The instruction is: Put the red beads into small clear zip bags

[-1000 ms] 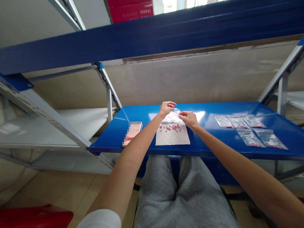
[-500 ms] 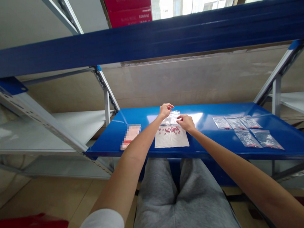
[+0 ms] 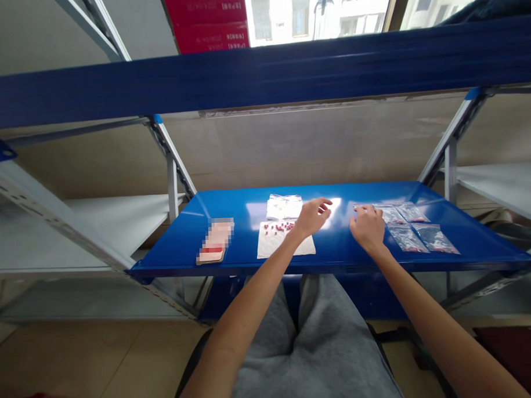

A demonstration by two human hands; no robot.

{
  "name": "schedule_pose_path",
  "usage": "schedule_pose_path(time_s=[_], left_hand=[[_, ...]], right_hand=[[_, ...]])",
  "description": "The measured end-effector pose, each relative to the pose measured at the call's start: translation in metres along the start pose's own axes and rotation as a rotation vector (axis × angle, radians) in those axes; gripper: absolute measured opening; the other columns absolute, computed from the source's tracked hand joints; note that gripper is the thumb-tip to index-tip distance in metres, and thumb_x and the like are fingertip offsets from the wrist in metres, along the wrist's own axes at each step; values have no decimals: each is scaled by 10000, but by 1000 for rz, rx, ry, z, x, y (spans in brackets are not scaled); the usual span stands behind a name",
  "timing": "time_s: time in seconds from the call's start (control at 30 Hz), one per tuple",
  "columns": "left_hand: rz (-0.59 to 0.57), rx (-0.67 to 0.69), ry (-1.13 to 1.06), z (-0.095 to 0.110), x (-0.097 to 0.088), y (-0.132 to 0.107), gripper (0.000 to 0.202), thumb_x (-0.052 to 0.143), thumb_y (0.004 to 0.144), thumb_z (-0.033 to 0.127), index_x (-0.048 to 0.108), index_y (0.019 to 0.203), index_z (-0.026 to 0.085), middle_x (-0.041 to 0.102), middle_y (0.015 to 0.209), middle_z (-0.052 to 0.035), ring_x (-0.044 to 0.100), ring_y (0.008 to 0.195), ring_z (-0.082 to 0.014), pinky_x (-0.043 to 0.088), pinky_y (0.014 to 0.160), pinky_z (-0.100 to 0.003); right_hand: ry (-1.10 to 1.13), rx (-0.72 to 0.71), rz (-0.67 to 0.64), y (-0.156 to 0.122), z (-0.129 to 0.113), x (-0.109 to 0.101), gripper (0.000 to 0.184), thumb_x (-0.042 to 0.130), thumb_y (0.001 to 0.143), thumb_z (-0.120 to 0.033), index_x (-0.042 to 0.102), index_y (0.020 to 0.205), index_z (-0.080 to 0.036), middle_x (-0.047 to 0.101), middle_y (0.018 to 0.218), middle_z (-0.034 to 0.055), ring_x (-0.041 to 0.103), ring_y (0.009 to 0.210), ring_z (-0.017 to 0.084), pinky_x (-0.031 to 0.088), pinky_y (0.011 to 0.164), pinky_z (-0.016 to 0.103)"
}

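Observation:
My left hand (image 3: 313, 217) hovers over the blue table, just right of a white cloth (image 3: 287, 246). Its fingers are apart and hold nothing. Small dark-pink pieces (image 3: 278, 227) lie scattered on the cloth, some hidden behind this hand. Behind the cloth are clear zip bags (image 3: 284, 207), lying flat. Farther right, my right hand (image 3: 368, 225) rests at the left end of a group of clear zip bags with pink contents (image 3: 436, 238). Its fingers reach over the upper-left bag and cover part of it; thumb and fingers look apart.
A phone-like flat item (image 3: 215, 241), partly pixelated, lies on the left of the blue table (image 3: 245, 263). A blue shelf beam (image 3: 261, 77) crosses above the table. Metal uprights (image 3: 172, 150) stand at the sides, and red boxes (image 3: 211, 21) sit above.
Both hands have moved right, away from the zip bags behind the cloth. My right hand is now at the filled bags; my left is past the cloth. The view has shifted right.

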State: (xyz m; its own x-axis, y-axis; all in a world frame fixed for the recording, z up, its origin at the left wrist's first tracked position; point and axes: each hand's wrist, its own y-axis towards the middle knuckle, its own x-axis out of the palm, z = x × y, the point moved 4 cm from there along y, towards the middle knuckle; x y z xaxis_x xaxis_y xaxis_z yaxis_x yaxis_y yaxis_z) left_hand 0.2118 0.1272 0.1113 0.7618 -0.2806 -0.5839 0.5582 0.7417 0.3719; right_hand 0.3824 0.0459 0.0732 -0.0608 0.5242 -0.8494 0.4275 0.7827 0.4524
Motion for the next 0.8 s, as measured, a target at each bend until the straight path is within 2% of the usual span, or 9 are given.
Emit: schedule_pose_path(time_s=[0.1,0.17,0.27,0.37,0.47,0.57,0.63,0.73,0.8], left_hand=[[-66,12,72,7,52,18,381,613,923,208,650,1300,163,717,1227,-106,705,985,-180,556,948,-317],[-78,4,93,6,77,35,400,604,919,179,641,1314,134,685,1300,-148,685,1093,-217,530,1017,-354],[-75,-18,115,2,100,54,399,575,913,146,639,1303,95,659,1316,-198,631,1221,-264,486,1081,-400],[-71,-51,140,-1,108,59,380,561,865,78,671,1228,102,683,1239,-197,636,1203,-289,487,1067,-441],[-85,-63,138,0,104,49,354,555,807,14,703,1110,120,729,1089,-155,681,1074,-270,522,1002,-434],[-139,-32,85,6,86,23,300,587,795,31,707,1035,165,744,892,-50,704,855,-188,572,853,-329],[-138,-7,23,11,67,-4,271,625,807,84,686,1052,182,731,861,-10,696,802,-147,571,784,-266],[23,-40,-208,18,28,-56,254,646,816,117,665,1056,200,704,855,4,683,771,-123,564,752,-243],[58,-71,-295,24,7,-90,256,684,816,155,649,1062,217,696,869,3,680,783,-123,562,737,-237]], right_hand=[[-138,5,-99,-8,15,-1,372,455,946,-236,723,1157,-86,649,1258,258,541,1173,407,447,909,489],[-157,-22,-177,-12,15,-1,367,434,961,-233,717,1140,-84,677,1202,251,568,1145,394,456,888,473],[-114,-37,-214,-20,8,-6,339,442,966,-230,703,1144,-105,693,1178,237,582,1154,379,457,868,447],[-57,-20,-210,-30,2,-11,298,472,963,-238,702,1125,-139,700,1167,217,590,1162,368,452,862,428],[-14,4,-200,-43,-2,-15,299,452,975,-243,702,1119,-163,712,1155,191,609,1125,353,458,847,415],[75,9,-165,-53,-4,-21,293,457,969,-242,701,1118,-179,731,1123,164,635,1065,338,466,846,404],[213,-15,-152,-57,-8,-30,271,482,962,-268,703,1095,-184,751,1054,144,664,991,315,476,851,393],[492,-55,-180,-62,-19,-52,274,508,965,-398,705,968,-208,762,892,97,694,847,265,501,792,349],[630,-72,-236,-69,-34,-67,334,524,952,-499,690,854,-226,743,773,66,689,749,240,502,717,325]])
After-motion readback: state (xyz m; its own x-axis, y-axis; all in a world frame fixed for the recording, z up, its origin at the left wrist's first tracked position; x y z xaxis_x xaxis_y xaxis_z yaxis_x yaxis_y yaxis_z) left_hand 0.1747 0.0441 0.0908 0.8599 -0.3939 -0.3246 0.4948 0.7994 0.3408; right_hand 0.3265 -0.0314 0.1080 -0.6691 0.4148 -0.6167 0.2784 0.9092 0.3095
